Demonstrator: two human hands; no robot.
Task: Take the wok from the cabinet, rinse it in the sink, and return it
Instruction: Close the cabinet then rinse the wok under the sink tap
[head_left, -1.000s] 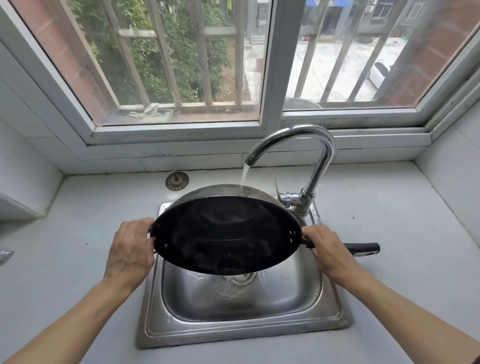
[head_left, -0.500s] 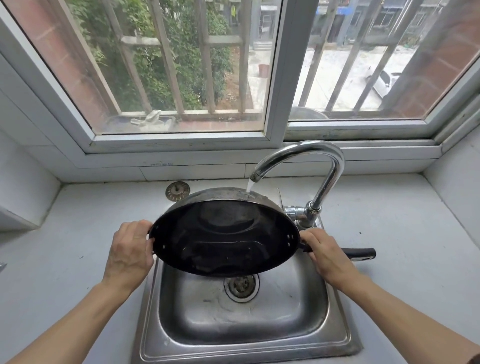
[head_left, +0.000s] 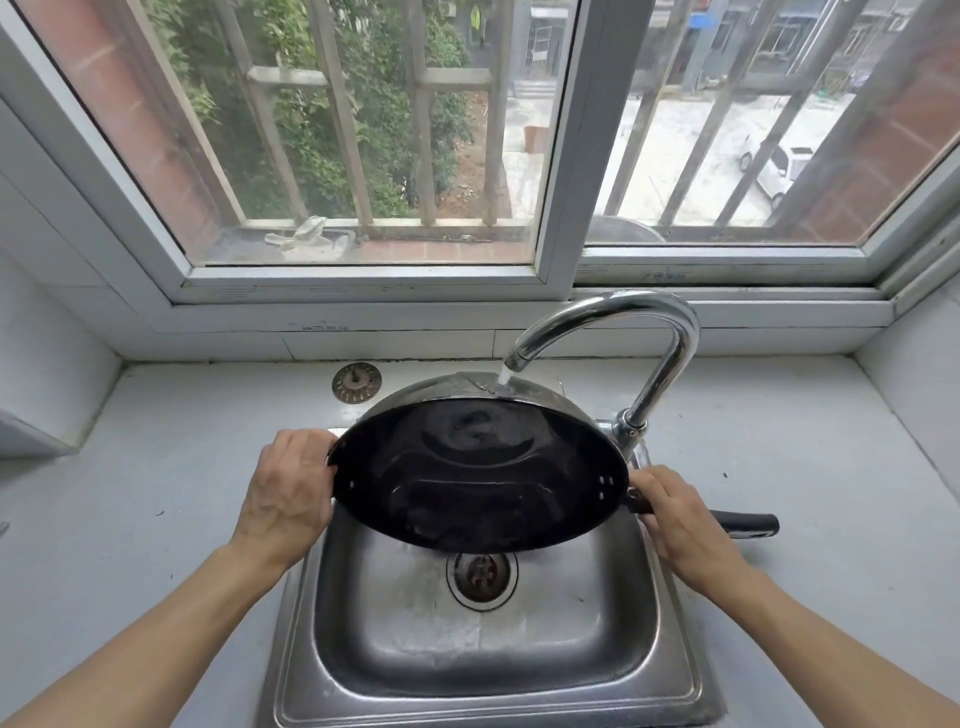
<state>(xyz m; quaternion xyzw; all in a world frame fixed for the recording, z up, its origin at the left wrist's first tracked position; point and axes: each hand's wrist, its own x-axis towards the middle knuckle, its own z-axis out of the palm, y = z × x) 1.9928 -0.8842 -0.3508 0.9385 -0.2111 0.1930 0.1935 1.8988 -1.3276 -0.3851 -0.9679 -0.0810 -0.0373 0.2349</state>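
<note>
From the head camera, both forearms reach forward from the lower corners toward the sink (head_left: 670, 660). The left hand (head_left: 288, 493) has its fingers curled around the left rim of the wok (head_left: 478, 473), the back of the hand facing up. The right hand (head_left: 680, 525) grips the dark handle (head_left: 748, 522) close to the pan. The wok is held tilted above the basin, its black inside facing the person, and water from the tap (head_left: 623, 332) falls on its upper outer edge.
</note>
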